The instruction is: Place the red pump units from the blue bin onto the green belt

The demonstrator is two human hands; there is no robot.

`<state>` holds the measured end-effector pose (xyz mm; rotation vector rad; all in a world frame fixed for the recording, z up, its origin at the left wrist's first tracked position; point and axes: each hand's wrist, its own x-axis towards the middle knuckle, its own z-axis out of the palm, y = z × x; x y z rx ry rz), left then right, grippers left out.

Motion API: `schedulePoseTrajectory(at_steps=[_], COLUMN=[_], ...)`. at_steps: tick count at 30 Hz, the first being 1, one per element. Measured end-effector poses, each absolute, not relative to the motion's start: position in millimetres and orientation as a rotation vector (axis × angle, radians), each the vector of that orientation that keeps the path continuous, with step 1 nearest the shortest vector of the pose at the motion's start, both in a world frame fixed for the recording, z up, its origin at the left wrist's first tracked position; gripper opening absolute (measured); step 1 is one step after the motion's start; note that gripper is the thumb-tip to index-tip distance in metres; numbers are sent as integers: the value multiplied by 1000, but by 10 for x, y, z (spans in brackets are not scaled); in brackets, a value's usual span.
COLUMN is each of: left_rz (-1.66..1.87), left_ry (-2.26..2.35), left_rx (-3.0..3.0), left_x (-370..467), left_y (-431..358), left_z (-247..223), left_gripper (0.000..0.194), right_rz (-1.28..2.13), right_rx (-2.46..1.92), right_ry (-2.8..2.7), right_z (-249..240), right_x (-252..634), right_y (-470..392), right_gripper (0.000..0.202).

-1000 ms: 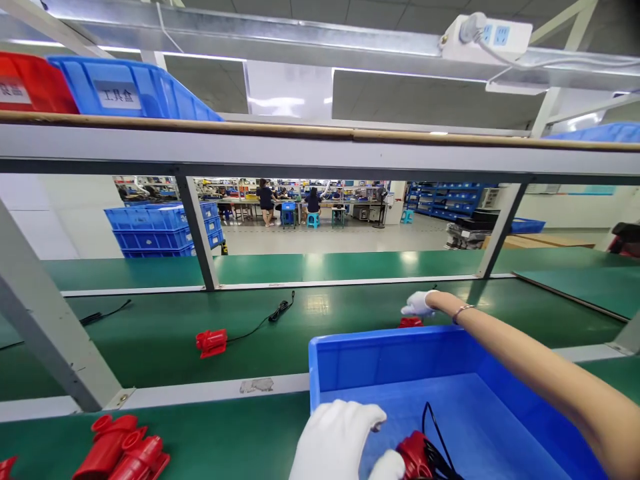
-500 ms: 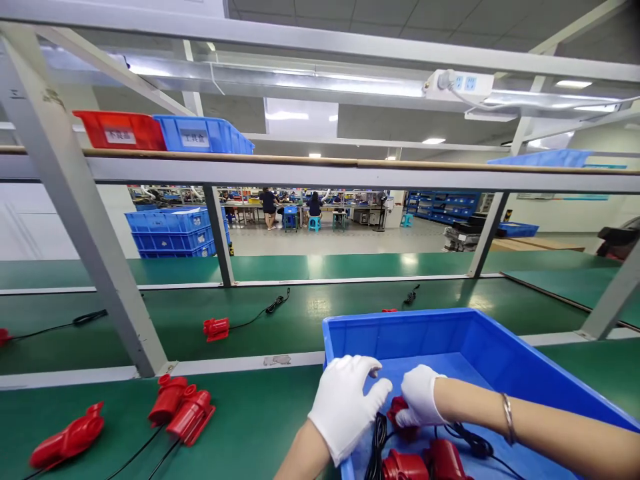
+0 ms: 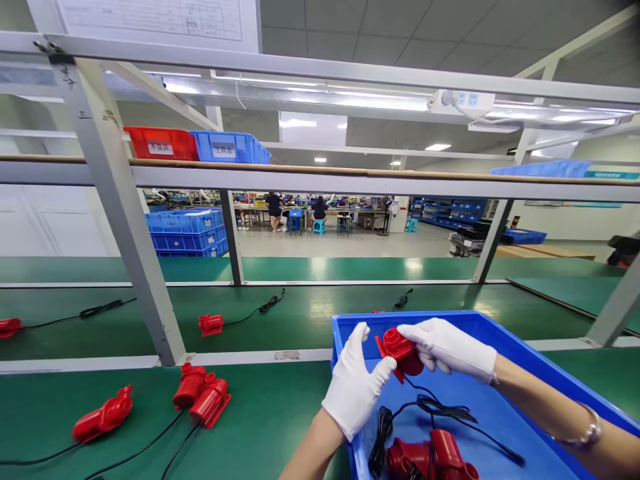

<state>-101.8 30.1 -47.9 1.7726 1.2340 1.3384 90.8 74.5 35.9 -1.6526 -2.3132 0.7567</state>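
My right hand, in a white glove, grips a small red water pump with a black cord above the blue bin. Its round port faces up. Beside it my left hand, gloved too, is open with thumb and fingers apart; the thumb tip is close to the pump, and I cannot tell if it touches. More red pumps lie in the bin's near part with bundled black cords. Left of the bin, several red pumps rest on the green bench.
A red pump with its cord lies on the green surface beyond the white rail. Grey frame posts rise left and right. The shelf above carries a red bin and a blue one. People work far back.
My right hand has lifted the pump up from inside the bin. My left hand has stayed near the bin's left wall, fingers now pointing up. The view has shifted slightly.
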Motion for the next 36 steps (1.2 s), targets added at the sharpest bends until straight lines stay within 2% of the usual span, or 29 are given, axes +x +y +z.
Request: schedulePoseTrajectory(at_steps=[2, 6, 9, 14, 22, 27, 29, 33, 36], left_rz=[1394, 1440, 1314, 1188, 1147, 1121, 1215, 1531, 1732], left_ry=[1004, 637, 435, 279, 60, 103, 145, 320, 445], left_rx=[1618, 1221, 842, 516, 715, 765, 802, 1207, 1704], left_x=[-984, -941, -960, -1000, -1021, -1042, -1045, -1109, -1202], left_y=[213, 98, 107, 115, 190, 148, 92, 15, 58], left_z=[-380, -179, -122, -124, -265, -270, -224, -105, -100], left_gripper=[80, 60, 76, 76, 86, 92, 85, 55, 57], right_rz=[969, 1191, 1134, 1004, 915, 874, 886, 892, 818], right_rx=[-1537, -1279, -1186, -1219, -980, -852, -831, -834, -909], right_ry=[-2118, -1984, -1987, -2066, -2164, -2256, -2247, -2174, -2199], right_z=[492, 548, 448, 253, 100, 55, 56, 69, 114], right_x=[767, 512, 475, 564, 668, 684, 686, 724, 759], right_y=[590, 328, 232, 156, 58, 15, 13, 43, 83], right_gripper=[75, 68, 57, 53, 52, 48, 47, 49, 52])
